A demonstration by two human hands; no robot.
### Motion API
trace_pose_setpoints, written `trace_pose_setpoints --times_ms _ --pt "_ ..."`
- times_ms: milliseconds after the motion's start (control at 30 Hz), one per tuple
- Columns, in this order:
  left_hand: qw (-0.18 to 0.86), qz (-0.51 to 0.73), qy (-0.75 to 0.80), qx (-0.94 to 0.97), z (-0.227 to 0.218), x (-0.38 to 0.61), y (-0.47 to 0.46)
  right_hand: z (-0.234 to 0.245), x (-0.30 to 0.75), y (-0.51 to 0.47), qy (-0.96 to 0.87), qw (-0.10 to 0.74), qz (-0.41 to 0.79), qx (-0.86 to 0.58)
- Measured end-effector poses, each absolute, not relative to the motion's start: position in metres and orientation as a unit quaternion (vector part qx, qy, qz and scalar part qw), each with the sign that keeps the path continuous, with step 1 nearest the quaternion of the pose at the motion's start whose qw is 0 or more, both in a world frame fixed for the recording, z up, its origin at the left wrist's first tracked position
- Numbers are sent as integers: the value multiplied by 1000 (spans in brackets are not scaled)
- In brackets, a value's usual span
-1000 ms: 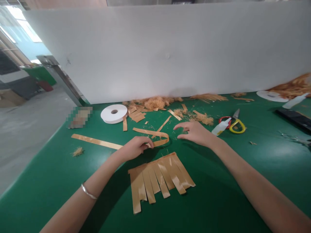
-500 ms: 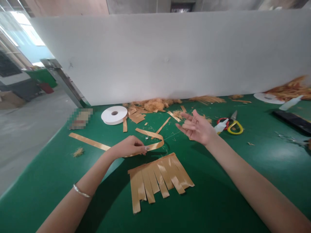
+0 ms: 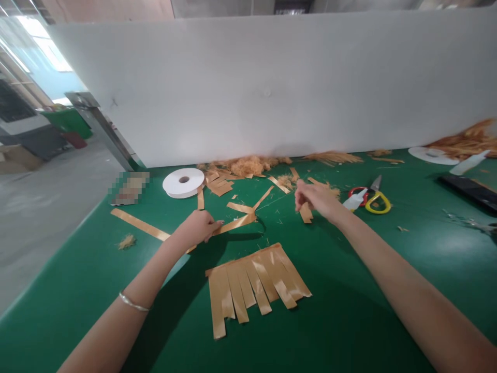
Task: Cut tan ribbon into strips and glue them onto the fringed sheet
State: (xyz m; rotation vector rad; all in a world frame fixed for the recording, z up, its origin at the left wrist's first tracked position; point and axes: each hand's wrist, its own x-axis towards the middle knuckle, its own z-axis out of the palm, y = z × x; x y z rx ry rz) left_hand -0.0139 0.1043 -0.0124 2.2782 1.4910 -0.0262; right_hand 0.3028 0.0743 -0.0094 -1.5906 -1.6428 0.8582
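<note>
Your left hand (image 3: 197,228) pinches a strip (image 3: 237,224).
The strip stretches beyond the fringe (image 3: 248,285), a fine thread (image 3: 272,200) running toward your right hand (image 3: 315,200), its fingers curled closed; whether they grip the thread, I cannot tell.

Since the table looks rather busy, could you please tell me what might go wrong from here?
The strip in the left hand bends back at its far end, so it might crease. The right arm passes close to the bottle, which could get knocked against the scissors. The fringe lies between the arms, where either might drag it askew.
</note>
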Motion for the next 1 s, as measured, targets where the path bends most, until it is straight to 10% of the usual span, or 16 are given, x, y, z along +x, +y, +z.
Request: trace_pose_setpoints --times_ms 133,433,1000 --pt "118 -23 572 811 -16 -17 108 -3 310 75 -539 505 491 -462" --pt "53 -56 585 808 -17 -13 107 11 306 65 -467 585 502 -434" --pt "210 131 374 894 -18 96 63 17 281 54 -517 553 481 -443"
